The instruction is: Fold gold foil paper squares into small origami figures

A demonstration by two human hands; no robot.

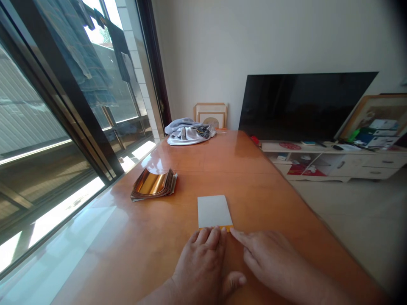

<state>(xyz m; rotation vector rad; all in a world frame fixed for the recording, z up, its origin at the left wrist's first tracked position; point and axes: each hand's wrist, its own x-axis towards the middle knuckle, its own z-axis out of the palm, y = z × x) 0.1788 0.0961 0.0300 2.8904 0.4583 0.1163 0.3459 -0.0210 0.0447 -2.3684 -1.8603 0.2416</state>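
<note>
A white sheet of paper (pixel 214 211) with a gold edge along its near side lies flat on the orange wooden table (pixel 270 190). My left hand (pixel 203 264) rests palm down with its fingers stretched out, the fingertips on the sheet's near edge. My right hand (pixel 270 258) lies beside it, its index finger stretched to the sheet's near right corner. Neither hand grips anything. A curled stack of gold foil sheets (pixel 154 184) sits to the left, farther back on the table.
A grey bundle of cloth (pixel 189 131) lies at the table's far end by framed pictures (pixel 210 114). A glass sliding door (pixel 63 127) runs along the left. A television (pixel 302 106) stands on a white low cabinet (pixel 337 163) at the right.
</note>
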